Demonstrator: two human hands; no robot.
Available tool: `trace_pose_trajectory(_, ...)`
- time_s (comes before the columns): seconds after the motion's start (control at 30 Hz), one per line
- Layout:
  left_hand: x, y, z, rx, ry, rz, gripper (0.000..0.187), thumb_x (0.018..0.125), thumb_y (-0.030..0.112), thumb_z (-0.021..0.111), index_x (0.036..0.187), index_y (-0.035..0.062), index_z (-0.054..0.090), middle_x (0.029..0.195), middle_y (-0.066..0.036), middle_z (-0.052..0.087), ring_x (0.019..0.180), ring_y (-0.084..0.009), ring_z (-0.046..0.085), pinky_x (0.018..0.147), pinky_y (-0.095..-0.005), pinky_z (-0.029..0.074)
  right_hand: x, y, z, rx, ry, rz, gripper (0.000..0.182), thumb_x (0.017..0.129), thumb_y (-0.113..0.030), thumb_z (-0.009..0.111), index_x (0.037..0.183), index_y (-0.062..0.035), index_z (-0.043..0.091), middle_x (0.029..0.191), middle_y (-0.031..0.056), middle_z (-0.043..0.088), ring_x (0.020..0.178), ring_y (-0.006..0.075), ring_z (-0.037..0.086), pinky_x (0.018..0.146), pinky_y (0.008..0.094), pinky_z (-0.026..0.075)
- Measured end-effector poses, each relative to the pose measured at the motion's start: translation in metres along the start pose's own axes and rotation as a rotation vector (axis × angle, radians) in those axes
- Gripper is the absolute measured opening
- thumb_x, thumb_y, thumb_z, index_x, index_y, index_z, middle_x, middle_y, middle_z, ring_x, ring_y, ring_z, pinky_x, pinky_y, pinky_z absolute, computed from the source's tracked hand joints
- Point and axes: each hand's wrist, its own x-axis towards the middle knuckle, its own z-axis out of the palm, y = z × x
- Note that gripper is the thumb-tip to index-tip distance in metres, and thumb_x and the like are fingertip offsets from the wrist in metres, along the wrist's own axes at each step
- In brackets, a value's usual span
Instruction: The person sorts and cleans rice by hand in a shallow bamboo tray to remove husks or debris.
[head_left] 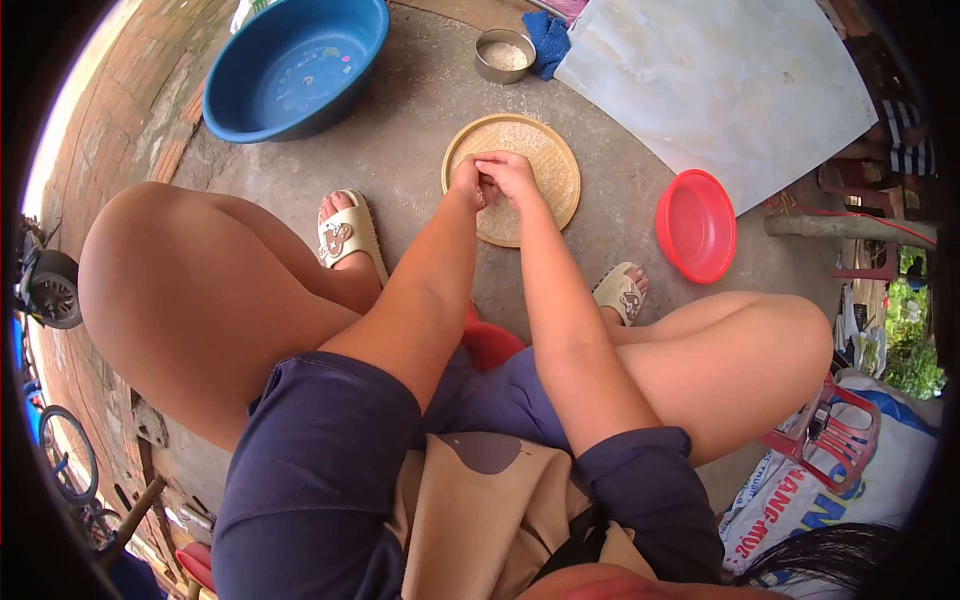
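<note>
Both hands meet over a round, shallow, wood-rimmed tray (pixel 570 205) on the floor, its bottom covered with pale grains that look like rice. My left hand (pixel 468 184) is closed, fingers curled in against the other hand. Across from it, my right hand (pixel 510 174) bends over with its fingertips touching the left hand's. Whatever lies between the fingers is hidden, though a few pale specks show just below them. Beyond the tray stands a small metal bowl (pixel 504 56) with more of the pale grains in it.
A large blue basin (pixel 290 75) stands at the upper left. On the right are a red plastic basin (pixel 697 227) and a large whitish sheet (pixel 720 90). A blue cloth (pixel 547 44) lies beside the metal bowl. Sandalled feet (pixel 350 235) flank the tray.
</note>
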Motion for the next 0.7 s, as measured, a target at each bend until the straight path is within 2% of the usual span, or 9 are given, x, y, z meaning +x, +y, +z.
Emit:
trace_pose_trajectory(0.13,-0.026,0.035,0.02,0.081,0.089,-0.027,0.028,0.093,0.018,0.037,0.097,-0.0016,0.056,0.091,-0.014,0.064,0.083,-0.0257,0.064,0.074,-0.0366,0.056,0.013,0.005,-0.03,-0.082,0.083,-0.134,0.015,0.082,-0.005,0.06,0.094,0.0023,0.064,0.082,0.0082,0.065,0.071,0.0194,0.062,0.067,0.0306,0.05)
trace_pose_trajectory(0.2,-0.032,0.046,0.023,0.045,0.119,0.061,0.029,0.095,0.017,0.037,0.103,-0.0049,0.054,0.093,-0.015,0.063,0.085,-0.0253,0.064,0.077,-0.0337,0.057,0.002,0.024,-0.043,-0.778,0.513,-0.416,0.026,0.083,-0.019,0.062,0.102,-0.0007,0.061,0.09,0.0108,0.061,0.081,0.0266,0.06,0.073,0.0366,0.049)
trace_pose_trajectory(0.23,-0.034,0.05,0.02,0.033,0.111,0.074,0.031,0.096,0.017,0.037,0.107,-0.0061,0.053,0.093,-0.015,0.063,0.089,-0.0255,0.064,0.079,-0.0326,0.057,-0.01,0.029,-0.042,-0.775,0.504,-0.407,0.026,0.083,-0.019,0.062,0.102,-0.0007,0.061,0.09,0.0108,0.061,0.081,0.0266,0.06,0.073,0.0366,0.049)
trace_pose_trajectory(0.3,-0.038,0.053,0.013,-0.012,0.097,0.067,0.031,0.096,0.018,0.036,0.106,-0.006,0.054,0.093,-0.015,0.063,0.09,-0.0259,0.064,0.08,-0.0333,0.057,-0.035,0.044,-0.042,-1.138,0.416,-0.587,0.039,0.081,-0.033,0.063,0.107,-0.0042,0.057,0.104,0.013,0.055,0.098,0.0314,0.052,0.083,0.041,0.045)
trace_pose_trajectory(0.33,-0.039,0.053,0.011,-0.055,0.068,0.06,0.031,0.096,0.018,0.036,0.106,-0.0058,0.054,0.094,-0.015,0.064,0.09,-0.0264,0.064,0.08,-0.0339,0.057,-0.041,0.052,-0.039,-1.137,0.412,-0.58,0.039,0.081,-0.033,0.063,0.107,-0.0042,0.057,0.104,0.013,0.055,0.098,0.0314,0.052,0.083,0.041,0.045)
trace_pose_trajectory(0.4,-0.041,0.047,0.007,-0.097,0.058,0.051,0.032,0.096,0.019,0.036,0.107,-0.0061,0.054,0.095,-0.015,0.063,0.091,-0.0268,0.064,0.08,-0.0346,0.057,-0.048,0.064,-0.027,-1.222,0.356,-0.646,0.048,0.081,-0.04,0.062,0.112,-0.0059,0.052,0.112,0.0121,0.05,0.107,0.0304,0.046,0.088,0.0415,0.041)
trace_pose_trajectory(0.6,-0.043,0.045,0.004,-0.132,-0.031,-0.04,0.035,0.097,0.021,0.035,0.111,-0.0071,0.052,0.102,-0.017,0.063,0.093,-0.0285,0.064,0.081,-0.0368,0.056,-0.054,0.063,-0.042,-1.242,0.29,-0.624,0.05,0.074,-0.044,0.069,0.103,-0.0068,0.051,0.104,0.0114,0.049,0.101,0.0305,0.047,0.085,0.0412,0.042)
trace_pose_trajectory(0.67,-0.042,0.045,0.01,-0.119,-0.004,-0.023,0.037,0.098,0.021,0.034,0.112,-0.0072,0.052,0.102,-0.017,0.062,0.095,-0.0283,0.063,0.083,-0.0364,0.056,-0.055,0.059,-0.064,-1.325,0.29,-0.513,0.045,0.075,-0.04,0.069,0.099,-0.0062,0.051,0.1,0.0109,0.049,0.099,0.0307,0.048,0.083,0.0409,0.042)
trace_pose_trajectory(0.7,-0.04,0.045,0.01,-0.118,-0.003,-0.031,0.037,0.098,0.021,0.034,0.112,-0.0072,0.052,0.102,-0.017,0.062,0.095,-0.0283,0.063,0.083,-0.0364,0.056,-0.056,0.058,-0.073,-1.26,0.309,-0.533,0.04,0.077,-0.036,0.069,0.095,-0.0039,0.052,0.096,0.0121,0.05,0.093,0.0322,0.05,0.081,0.0409,0.041)
